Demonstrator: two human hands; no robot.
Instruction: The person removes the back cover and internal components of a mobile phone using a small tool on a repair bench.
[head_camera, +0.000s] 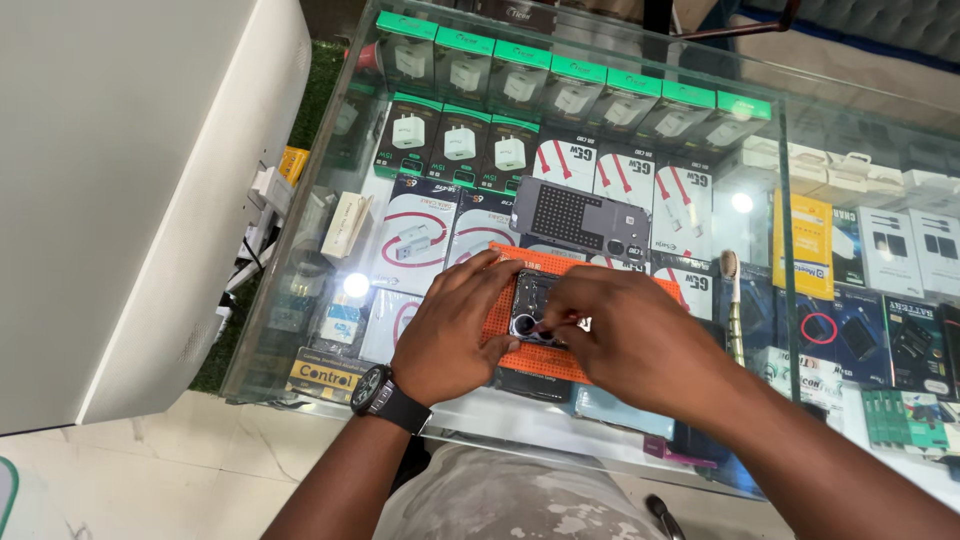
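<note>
Both my hands are over a phone (530, 310) lying on an orange mat (520, 352) on the glass table (800, 130). Left hand (455, 335) grips the phone's left edge, fingers clenched around it. Right hand (630, 340) pinches a small red-tipped tool (545, 325) at the phone's lower part. A grey back cover (580, 218) lies at 12 o'clock, just beyond the mat. A toothbrush (733, 310) sits at 3 o'clock.
</note>
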